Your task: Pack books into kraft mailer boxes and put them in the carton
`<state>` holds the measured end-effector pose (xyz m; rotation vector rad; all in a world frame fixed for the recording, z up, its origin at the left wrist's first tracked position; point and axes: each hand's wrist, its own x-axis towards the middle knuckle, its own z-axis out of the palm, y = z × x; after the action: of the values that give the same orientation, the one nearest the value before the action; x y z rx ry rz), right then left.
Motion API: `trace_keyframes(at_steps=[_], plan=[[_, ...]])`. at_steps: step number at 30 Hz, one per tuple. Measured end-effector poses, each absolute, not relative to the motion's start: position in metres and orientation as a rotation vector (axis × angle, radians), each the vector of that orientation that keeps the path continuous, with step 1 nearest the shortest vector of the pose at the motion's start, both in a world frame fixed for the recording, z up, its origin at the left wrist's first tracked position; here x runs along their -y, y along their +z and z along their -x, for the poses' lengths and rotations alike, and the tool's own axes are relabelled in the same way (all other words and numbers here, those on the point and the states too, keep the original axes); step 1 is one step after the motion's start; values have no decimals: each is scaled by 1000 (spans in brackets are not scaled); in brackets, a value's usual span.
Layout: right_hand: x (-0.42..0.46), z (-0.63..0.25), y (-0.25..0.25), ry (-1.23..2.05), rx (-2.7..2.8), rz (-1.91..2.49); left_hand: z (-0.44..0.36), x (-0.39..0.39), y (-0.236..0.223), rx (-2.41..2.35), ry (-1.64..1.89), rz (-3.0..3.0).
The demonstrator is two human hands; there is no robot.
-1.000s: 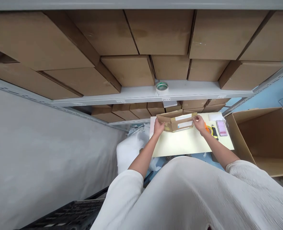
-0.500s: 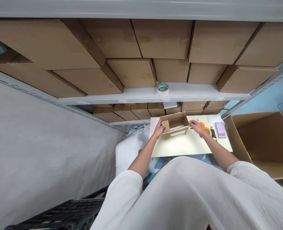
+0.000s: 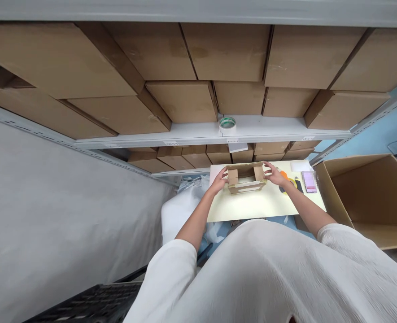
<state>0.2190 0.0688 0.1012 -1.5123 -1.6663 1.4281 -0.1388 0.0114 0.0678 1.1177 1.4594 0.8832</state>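
- Small cardboard box (image 3: pixel 247 185): on or just above desk (image 3: pixel 252 208), left half, close to far edge; top open, cavity visible, end flaps upright or folded in at both ends, pale label strip on near side.
- Left hand (image 3: pixel 219 181): at box's left end, fingers apart and curved, fingertips at the end wall; can't tell if it grips or only touches.
- Right hand (image 3: pixel 275 175): at box's right end, fingers spread and bent, fingertips at far right corner of box; firm grip or light touch, can't tell.
- Orange item (image 3: pixel 284 175): on desk, just beside right hand, partly covered.
- Yellow ring (image 3: pixel 293 181): next to orange item, partly behind right forearm.
- Black item (image 3: pixel 299 185): right of yellow ring, partly hidden by forearm.
- Purple item (image 3: pixel 309 181): near desk's right edge, blurred by pixels.
- White sheet or pouch (image 3: pixel 299 166): at desk's far right corner.
- Large open carton (image 3: pixel 336 197): off desk's right edge, opening visible.
- White wrap material (image 3: pixel 178 215): off desk's left edge, bunched.
- Shelf (image 3: pixel 191 133): beyond and above desk, with cardboard cartons (image 3: pixel 232 49) in two rows, more on the level below.
- Tape roll (image 3: pixel 227 126): white with green inside, on shelf's front edge, near middle.
- Black crate (image 3: pixel 93 303): lower left, well apart from desk.
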Motion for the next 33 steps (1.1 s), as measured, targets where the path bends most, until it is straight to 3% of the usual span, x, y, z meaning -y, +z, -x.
trace_keyframes(at_steps=[7, 15, 33], plan=[[-73, -221, 104, 1508, 1644, 1377, 162, 9, 74, -1253, 704, -1223], [-60, -220, 112, 1624, 1558, 1440, 128, 6, 63, -1449, 814, -1250], [-58, -246, 75, 1358, 1667, 1425, 85, 6, 28, -1455, 971, -1310]])
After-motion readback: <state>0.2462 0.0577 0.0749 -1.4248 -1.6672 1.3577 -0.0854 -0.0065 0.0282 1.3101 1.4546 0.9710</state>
